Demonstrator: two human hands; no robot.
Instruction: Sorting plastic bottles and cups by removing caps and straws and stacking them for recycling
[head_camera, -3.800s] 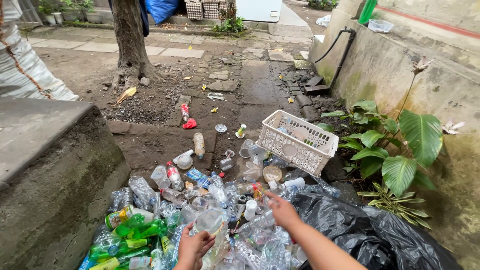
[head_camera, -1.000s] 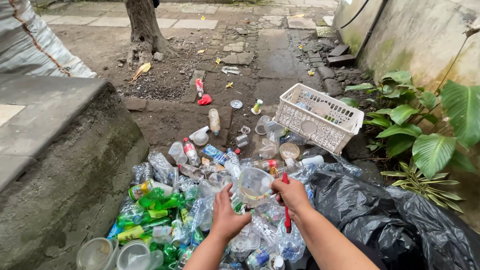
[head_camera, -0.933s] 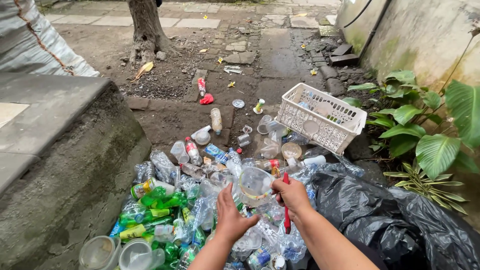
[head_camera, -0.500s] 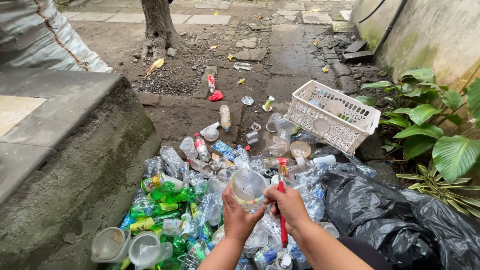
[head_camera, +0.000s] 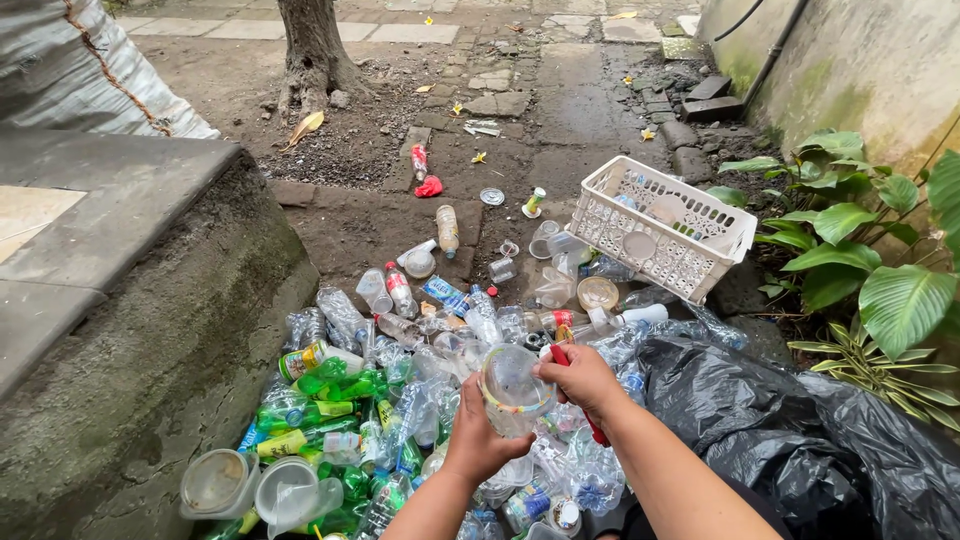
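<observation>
Clear plastic cup (head_camera: 512, 388) held above bottle pile (head_camera: 380, 400), mouth facing camera, axis tilted up. Left hand (head_camera: 482, 440) cups its base; right hand (head_camera: 585, 380) grips rim, clenching red tool (head_camera: 575, 392). White basket (head_camera: 662, 226) beyond.

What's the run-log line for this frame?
left hand: holds clear plastic cup | right hand: on cup rim, gripping red-handled tool | below: plastic bottle pile

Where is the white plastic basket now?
The white basket lies tilted on the ground at upper right in the head view, between the green plants and the scattered bottles.
</observation>
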